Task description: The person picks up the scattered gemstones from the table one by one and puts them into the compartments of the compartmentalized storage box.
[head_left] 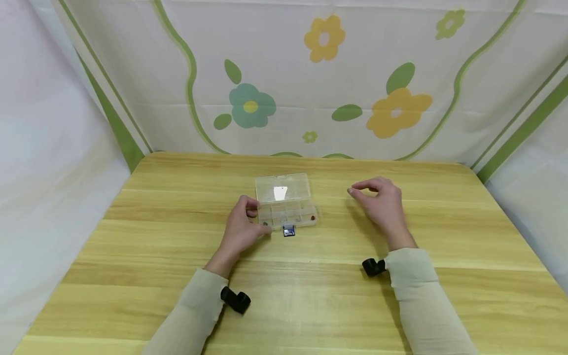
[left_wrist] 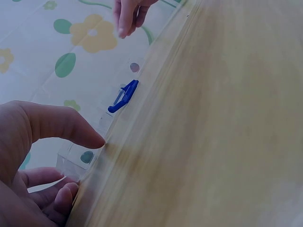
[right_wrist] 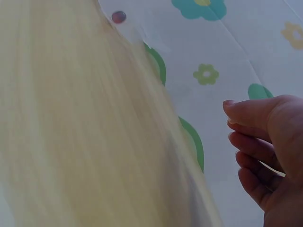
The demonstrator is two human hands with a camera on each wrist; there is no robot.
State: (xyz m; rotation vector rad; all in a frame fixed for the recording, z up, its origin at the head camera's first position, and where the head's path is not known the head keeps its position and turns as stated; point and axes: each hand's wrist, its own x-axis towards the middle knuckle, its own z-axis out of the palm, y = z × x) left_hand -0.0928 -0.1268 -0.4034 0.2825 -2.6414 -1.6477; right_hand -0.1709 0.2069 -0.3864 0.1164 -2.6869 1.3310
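Observation:
A clear plastic compartment box (head_left: 284, 213) lies on the table with its lid (head_left: 281, 188) folded back. My left hand (head_left: 241, 226) grips its left end, thumb along the front edge and fingers at the far side. A blue latch (left_wrist: 124, 96) hangs at the box's front. Inside are a small dark green piece (left_wrist: 87, 157) at the left and a dark red one (right_wrist: 119, 17) at the right. Apart from the box, my right hand (head_left: 379, 204) is raised, thumb and index tips close together. At these tips a pale speck shows; whether nail or tiny object is unclear.
The wood-grain table (head_left: 293, 305) spreads around the box. Behind it hangs a white cloth (head_left: 293, 74) with printed flowers, and white cloth also flanks both sides. Small black devices (head_left: 236, 301) sit on both wrists.

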